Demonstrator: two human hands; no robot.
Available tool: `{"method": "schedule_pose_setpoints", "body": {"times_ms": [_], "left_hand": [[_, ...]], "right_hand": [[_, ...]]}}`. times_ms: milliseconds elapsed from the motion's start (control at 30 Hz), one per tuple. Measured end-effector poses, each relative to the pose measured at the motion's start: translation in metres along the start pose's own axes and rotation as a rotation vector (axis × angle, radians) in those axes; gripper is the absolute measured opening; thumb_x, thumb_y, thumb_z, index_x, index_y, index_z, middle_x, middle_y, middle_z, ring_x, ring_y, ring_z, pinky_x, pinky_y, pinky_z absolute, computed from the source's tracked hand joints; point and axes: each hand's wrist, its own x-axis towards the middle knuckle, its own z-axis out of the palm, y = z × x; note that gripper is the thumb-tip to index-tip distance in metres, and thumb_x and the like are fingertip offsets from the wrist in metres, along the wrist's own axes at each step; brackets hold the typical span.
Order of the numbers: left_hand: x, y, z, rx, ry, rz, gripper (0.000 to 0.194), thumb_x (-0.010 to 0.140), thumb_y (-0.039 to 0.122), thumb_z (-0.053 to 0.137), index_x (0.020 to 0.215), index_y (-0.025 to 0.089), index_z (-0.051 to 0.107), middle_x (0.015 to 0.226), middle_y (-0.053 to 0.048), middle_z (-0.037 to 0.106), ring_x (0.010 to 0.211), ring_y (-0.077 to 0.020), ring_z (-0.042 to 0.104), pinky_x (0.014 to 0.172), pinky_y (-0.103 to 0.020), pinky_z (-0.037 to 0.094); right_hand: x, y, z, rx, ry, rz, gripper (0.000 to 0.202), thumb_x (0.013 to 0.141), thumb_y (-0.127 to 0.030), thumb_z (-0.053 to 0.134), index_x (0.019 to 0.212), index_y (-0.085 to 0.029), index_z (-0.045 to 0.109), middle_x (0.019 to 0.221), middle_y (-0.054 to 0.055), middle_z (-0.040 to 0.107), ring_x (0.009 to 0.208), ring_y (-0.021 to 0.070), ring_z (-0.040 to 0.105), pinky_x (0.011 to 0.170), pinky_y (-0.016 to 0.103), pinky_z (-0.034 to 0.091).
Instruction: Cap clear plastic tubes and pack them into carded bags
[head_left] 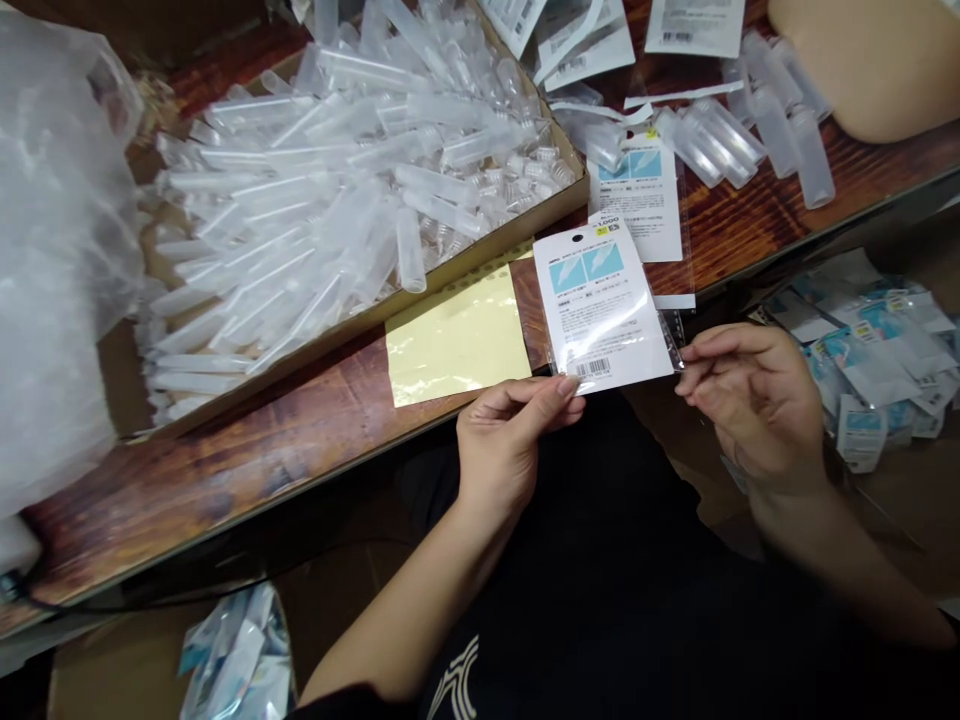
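A white printed card package [604, 310] with blue pictures and a barcode is held at the table's front edge. My left hand [517, 425] pinches its lower left corner between thumb and fingers. At the package's right side, my right hand [750, 395] has its fingertips closed on the clear plastic edge. Just behind lies another printed package [660, 215] in clear film. Left of the held package, a pale yellow sheet [457, 340] rests on the wooden table [292, 430].
A cardboard box [517, 225] full of clear plastic tubes stands at the left, beside a cloudy plastic bag [52, 250]. More tubes [712, 140] lie at the back right. Packed bags fill containers at right [885, 350] and lower left [244, 660]. Part of another person's arm [862, 60] shows.
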Motion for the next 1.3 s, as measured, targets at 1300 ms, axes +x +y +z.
{"method": "schedule_pose_setpoints", "body": {"times_ms": [1300], "left_hand": [[-0.009,-0.001,0.008,-0.194,-0.091,-0.166,0.022,0.058,0.023,0.099,0.066,0.017,0.079,0.072,-0.002,0.08,0.063,-0.0109,0.076,0.066,-0.017,0.064]], "right_hand": [[-0.003,0.011,0.026,-1.232,0.23,-0.873,0.058,0.08,-0.028,0.081,0.137,-0.027,0.069,0.135,0.011,0.064,0.105,0.0282,0.058,0.088,0.044,0.047]]}}
